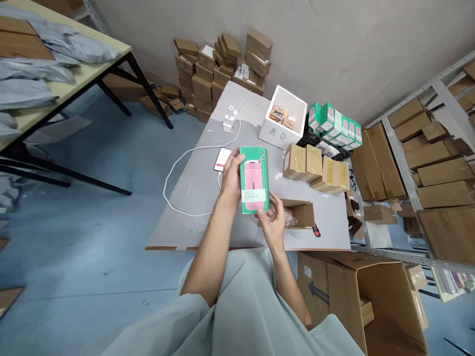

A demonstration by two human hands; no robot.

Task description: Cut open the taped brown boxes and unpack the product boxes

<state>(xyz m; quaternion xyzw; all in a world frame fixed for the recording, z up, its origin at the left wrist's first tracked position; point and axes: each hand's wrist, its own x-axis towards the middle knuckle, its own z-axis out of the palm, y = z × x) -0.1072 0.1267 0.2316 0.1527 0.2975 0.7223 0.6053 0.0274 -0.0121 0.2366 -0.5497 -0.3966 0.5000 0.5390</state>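
A green box with a pink item pictured on its front (254, 180) is held upright above the grey table. Its upper left edge is in my left hand (231, 175), the thumb lying on the front. My right hand (273, 217) grips the box's lower right corner, with fingers curled. Just behind my right hand, an open cardboard box (305, 213) on the table has clear plastic wrap (290, 219) inside. A phone (223, 158) with a lit screen lies to the left of the green box, partly behind my left hand.
The grey table (185, 225) also bears a white foam box (278, 133), taped cartons (296, 162), a power strip (230, 118) with a white cable and a red-black cutter (316, 230). Green boxes (328, 117) stand back right. A large open carton (341, 287) is below right.
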